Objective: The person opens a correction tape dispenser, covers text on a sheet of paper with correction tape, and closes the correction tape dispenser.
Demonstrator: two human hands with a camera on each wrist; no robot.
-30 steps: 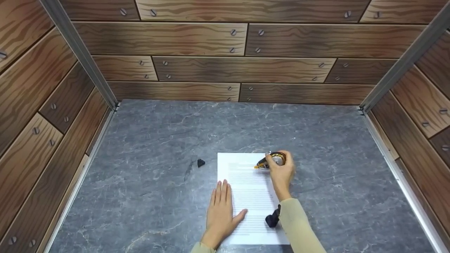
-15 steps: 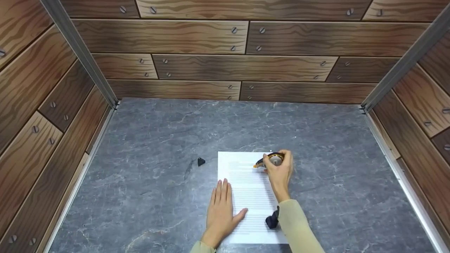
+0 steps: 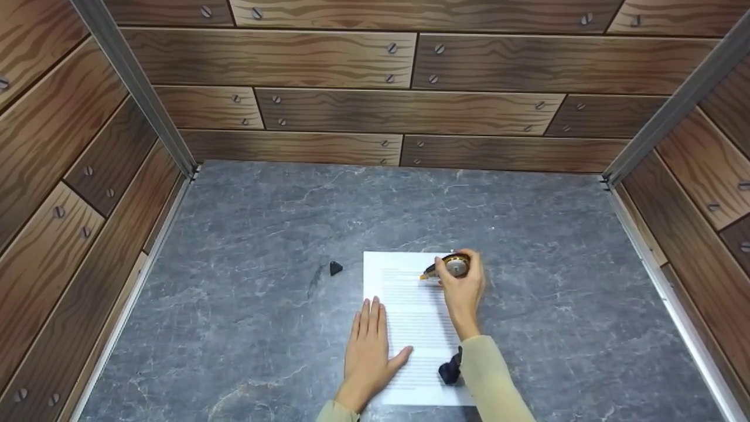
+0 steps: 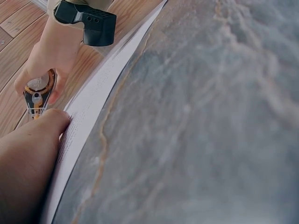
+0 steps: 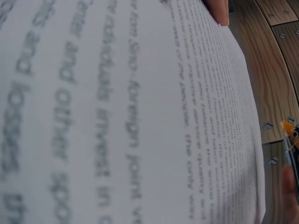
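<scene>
My right hand [image 3: 463,293] grips a correction tape dispenser [image 3: 457,266] with a dark body, a round clear window and an orange tip. In the head view the tip points left and down at the upper printed lines of a white sheet of paper [image 3: 413,319]; whether it touches is too small to tell. Flat on the sheet's lower left edge rests my left hand [image 3: 367,354], fingers straight and thumb spread. The left wrist view shows the dispenser [image 4: 38,95] between the right thumb and fingers. Only its orange tip [image 5: 287,127] and edge show in the right wrist view.
A small black triangular piece [image 3: 336,268] lies left of the sheet on the grey marbled tabletop [image 3: 246,264]. A black wrist camera [image 3: 450,370] sits by the right sleeve, over the paper. Wood-patterned walls [image 3: 328,108] enclose the back and both sides.
My right hand has shifted slightly left with the correction tape dispenser, its tip sliding left along the upper lines. The left hand has stayed in place on the sheet.
</scene>
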